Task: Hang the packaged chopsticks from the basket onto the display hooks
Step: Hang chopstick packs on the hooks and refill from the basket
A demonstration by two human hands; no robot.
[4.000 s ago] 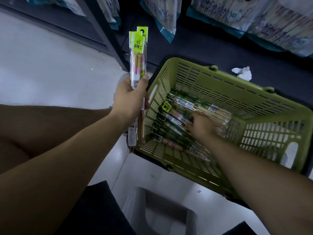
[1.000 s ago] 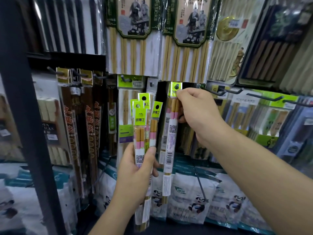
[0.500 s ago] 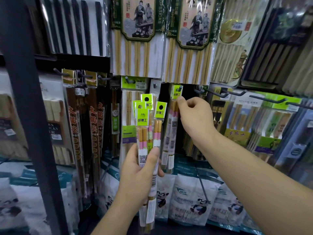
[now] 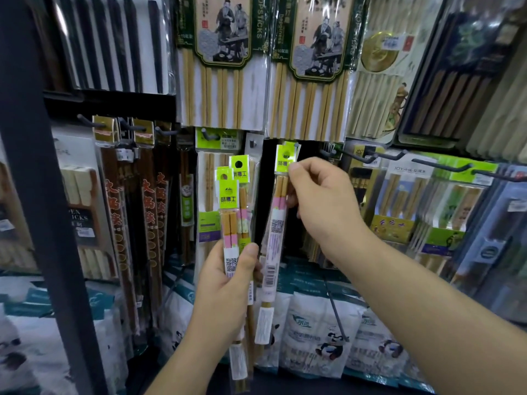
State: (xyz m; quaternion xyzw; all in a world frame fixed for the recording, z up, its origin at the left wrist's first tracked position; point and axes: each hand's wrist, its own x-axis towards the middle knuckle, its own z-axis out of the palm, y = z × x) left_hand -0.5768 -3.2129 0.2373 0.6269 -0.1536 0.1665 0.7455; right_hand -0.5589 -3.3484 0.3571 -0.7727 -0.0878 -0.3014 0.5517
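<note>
Chopstick pack (image 4: 278, 220) pinched by right hand (image 4: 322, 203) at its hook (image 4: 296, 144) could slip; left hand (image 4: 228, 286) clutches a loose, spill-prone spare bundle (image 4: 235, 212).

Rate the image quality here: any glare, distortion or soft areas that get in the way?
Head view: dim, bluish light; wide-angle bending bows the dark post at left; glare streaks the plastic on the big chopstick packs above; edges are soft, but the green header by the right hand and the bundle in the left hand read clearly.
</note>
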